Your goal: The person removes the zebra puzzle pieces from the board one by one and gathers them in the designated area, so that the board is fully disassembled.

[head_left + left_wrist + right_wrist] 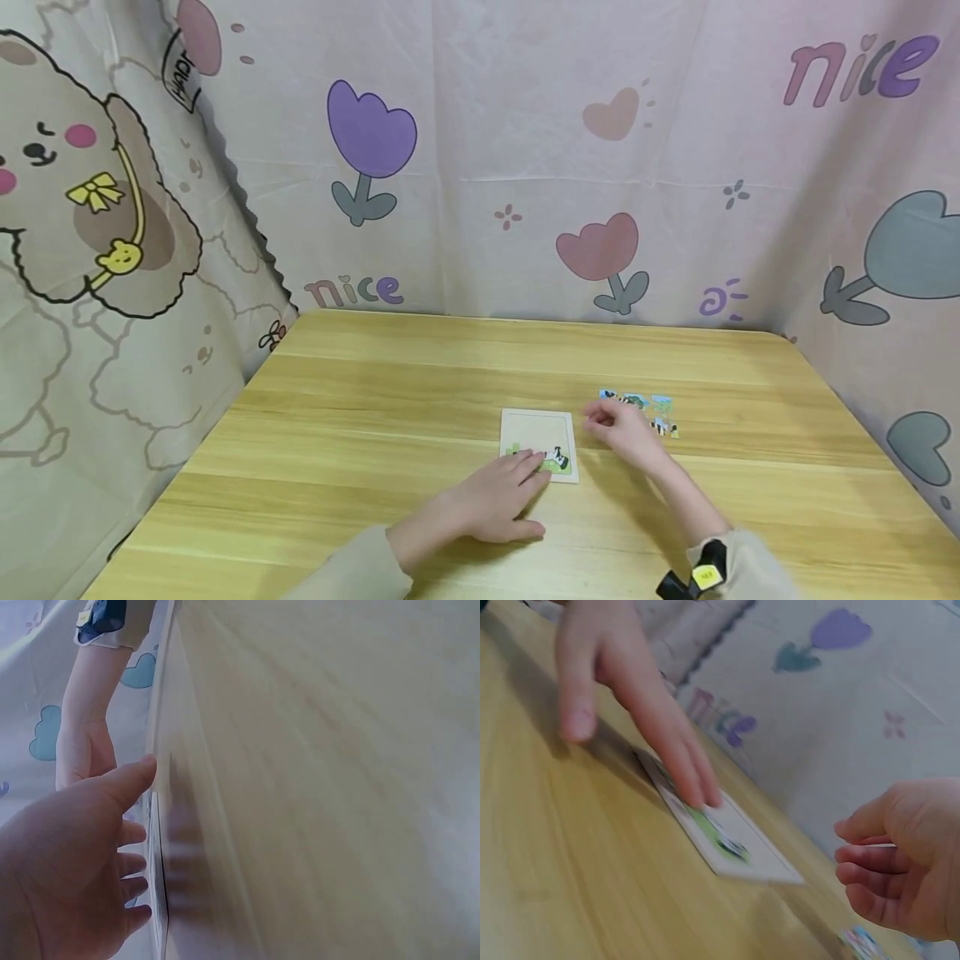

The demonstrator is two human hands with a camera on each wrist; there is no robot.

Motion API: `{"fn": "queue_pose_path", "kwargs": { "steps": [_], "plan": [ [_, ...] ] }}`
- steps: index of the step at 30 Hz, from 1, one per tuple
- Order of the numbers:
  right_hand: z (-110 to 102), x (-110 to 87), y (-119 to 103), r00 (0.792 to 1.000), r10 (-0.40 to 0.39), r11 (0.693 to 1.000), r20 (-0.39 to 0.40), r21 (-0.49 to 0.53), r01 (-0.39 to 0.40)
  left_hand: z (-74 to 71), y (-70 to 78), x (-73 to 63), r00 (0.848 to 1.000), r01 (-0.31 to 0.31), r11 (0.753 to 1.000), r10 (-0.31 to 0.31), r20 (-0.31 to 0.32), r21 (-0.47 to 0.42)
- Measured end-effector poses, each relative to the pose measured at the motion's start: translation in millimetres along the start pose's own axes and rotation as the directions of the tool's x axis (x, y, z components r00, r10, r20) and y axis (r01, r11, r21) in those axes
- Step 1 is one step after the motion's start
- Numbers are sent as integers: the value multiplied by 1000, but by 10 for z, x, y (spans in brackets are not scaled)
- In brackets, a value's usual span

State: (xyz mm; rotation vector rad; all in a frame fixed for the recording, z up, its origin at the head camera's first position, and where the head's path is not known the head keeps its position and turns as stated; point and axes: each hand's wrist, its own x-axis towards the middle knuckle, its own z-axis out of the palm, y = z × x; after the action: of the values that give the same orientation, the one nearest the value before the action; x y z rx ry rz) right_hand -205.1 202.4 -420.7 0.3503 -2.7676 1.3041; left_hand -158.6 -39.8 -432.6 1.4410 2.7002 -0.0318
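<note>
A white puzzle board (538,423) lies on the wooden table, its lower part filled with green pieces showing a black-and-white animal (557,457). My left hand (498,500) rests its fingers on the near side of the board, thumb spread out on the near side. Just right of the board, my right hand (621,429) is above the table with fingers bent toward the thumb. In the right wrist view the right hand (904,862) shows no clear piece at its fingertips. Loose puzzle pieces (662,403) lie beside and partly behind that hand.
The wooden table (360,400) reaches back to a printed curtain (480,167) with flowers and lettering. Another curtain (67,367) hangs along the left side. A black strap device (697,575) sits on the right sleeve.
</note>
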Motion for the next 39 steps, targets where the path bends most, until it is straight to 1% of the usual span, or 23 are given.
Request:
{"fn": "queue_pose_path", "kwargs": {
  "steps": [2,6,11,13,16,21,26,28,33,39],
  "plan": [
    [105,16,-68,999,-5,999,49,39,4,15,-29,-47,1000,20,1000,-20,3,-9],
    [294,25,-177,992,-45,996,121,84,35,46,-94,-158,998,59,998,-59,5,-32],
    [491,18,-269,982,-89,991,167,115,70,76,-157,-266,995,102,992,-101,8,-81],
    [555,17,-287,978,-105,990,177,113,86,76,-171,-297,994,110,989,-109,13,-94],
    [633,23,-292,974,-126,989,190,97,109,69,-184,-321,994,108,990,-107,15,-91],
    [713,44,-278,968,-135,991,214,42,129,45,-180,-329,995,103,991,-102,20,-89],
    [754,55,-306,955,-174,981,241,-38,189,21,-173,-343,993,115,989,-112,31,-98],
    [764,53,-322,950,-176,978,257,-65,199,13,-169,-349,992,121,988,-118,37,-97],
    [775,41,-358,948,-145,979,282,-98,179,-7,-159,-350,991,128,989,-125,45,-78],
    [768,58,-390,943,-131,983,306,-84,163,-16,-156,-347,992,125,990,-123,35,-63]
  ]
}}
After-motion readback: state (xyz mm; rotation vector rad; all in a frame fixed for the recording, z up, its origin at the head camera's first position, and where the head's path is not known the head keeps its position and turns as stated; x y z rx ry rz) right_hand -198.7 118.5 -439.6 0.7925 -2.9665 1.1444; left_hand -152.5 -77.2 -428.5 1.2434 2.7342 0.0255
